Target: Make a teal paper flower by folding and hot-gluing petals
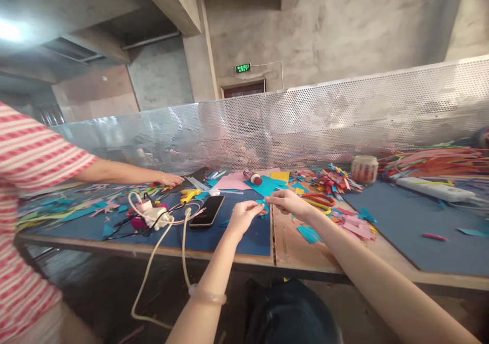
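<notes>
My left hand [245, 217] is closed in a pinch on a small piece of blue paper [264, 206]. From the right, the fingertips of my right hand [286, 201] pinch the same small piece, close against the left fingertips. Both hands hover just over the table's near part, around the gap between the blue mat and the bare wood. Behind them lie blue paper sheets [267, 185], a pink sheet [232, 181] and a glue stick [252, 176] with a dark red cap. The fingers partly cover the held piece, so its exact shape is hidden.
Left of my hands lie a black phone [207, 211], a power strip [156, 217] with tangled cables, and yellow scissors [190, 196]. A co-worker's hand [170, 179] reaches in. A jar [364, 169], another white power strip [435, 189] and paper scraps [355, 226] are on the right.
</notes>
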Demonstrator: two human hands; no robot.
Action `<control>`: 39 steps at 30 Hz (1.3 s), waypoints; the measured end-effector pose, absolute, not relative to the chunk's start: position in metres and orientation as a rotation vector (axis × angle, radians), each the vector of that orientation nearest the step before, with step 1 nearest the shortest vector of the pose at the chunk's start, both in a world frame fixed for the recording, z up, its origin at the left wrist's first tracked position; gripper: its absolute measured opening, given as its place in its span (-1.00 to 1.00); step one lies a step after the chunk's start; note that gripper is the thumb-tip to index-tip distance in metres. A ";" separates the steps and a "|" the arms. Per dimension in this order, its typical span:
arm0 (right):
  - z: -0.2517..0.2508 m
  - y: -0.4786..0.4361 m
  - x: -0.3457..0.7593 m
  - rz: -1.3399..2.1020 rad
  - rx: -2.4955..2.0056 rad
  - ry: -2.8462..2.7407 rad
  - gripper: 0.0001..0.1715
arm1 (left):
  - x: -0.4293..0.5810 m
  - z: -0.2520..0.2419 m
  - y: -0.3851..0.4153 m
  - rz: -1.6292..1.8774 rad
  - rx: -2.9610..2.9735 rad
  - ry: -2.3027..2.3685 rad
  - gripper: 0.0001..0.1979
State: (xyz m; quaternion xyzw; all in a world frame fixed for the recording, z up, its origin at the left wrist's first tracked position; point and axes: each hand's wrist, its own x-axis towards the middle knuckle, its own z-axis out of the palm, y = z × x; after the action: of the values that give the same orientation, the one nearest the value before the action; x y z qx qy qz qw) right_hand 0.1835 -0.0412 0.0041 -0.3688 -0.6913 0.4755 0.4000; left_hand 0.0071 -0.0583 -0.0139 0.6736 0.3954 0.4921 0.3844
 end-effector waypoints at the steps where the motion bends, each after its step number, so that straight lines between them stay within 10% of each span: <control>1: 0.004 -0.041 0.184 1.178 -0.950 -1.784 -0.59 | 0.007 -0.013 -0.059 1.259 1.709 1.016 -0.78; 39: 0.007 -0.048 0.182 1.000 -0.794 -2.123 -0.53 | 0.010 -0.012 -0.061 1.071 1.419 0.753 -0.63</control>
State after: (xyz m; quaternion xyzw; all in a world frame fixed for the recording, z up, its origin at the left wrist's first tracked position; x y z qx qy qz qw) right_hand 0.1818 -0.0479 0.0068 -0.3029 -0.8101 0.3815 0.3263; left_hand 0.0103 -0.0611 -0.0119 0.6043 0.3208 0.4561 0.5692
